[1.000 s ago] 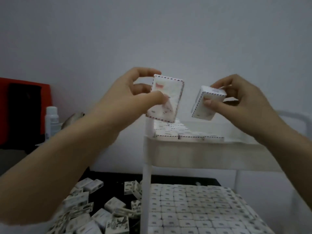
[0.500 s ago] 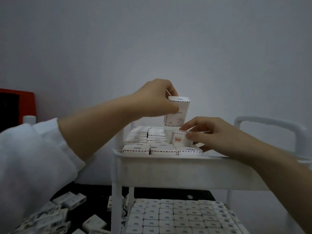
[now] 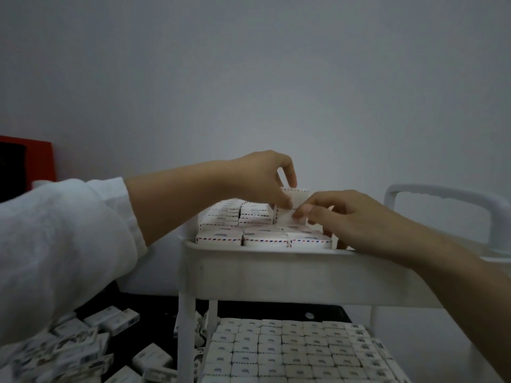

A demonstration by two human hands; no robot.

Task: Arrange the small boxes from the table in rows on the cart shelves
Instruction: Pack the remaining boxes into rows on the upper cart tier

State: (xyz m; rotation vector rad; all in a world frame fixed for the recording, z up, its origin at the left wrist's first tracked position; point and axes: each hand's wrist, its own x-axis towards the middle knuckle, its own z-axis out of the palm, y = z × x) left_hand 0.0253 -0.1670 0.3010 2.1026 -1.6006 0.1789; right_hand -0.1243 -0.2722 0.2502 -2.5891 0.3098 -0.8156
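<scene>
Mid-frame above the top shelf (image 3: 276, 268), left hand (image 3: 260, 183) fingers pinch a small box (image 3: 300, 195), right hand (image 3: 348, 219) fingers a second box (image 3: 284, 217): probably light, crushable card, best held by opposite sides.

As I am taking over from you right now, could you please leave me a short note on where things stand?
Left hand pinches a raised box over the top shelf.
Right hand pinches a lower box beside it, by the placed rows.
Done: lower rows look full; top shelf partly filled.
Left: seat both boxes, then fetch the loose boxes from the table.
</scene>
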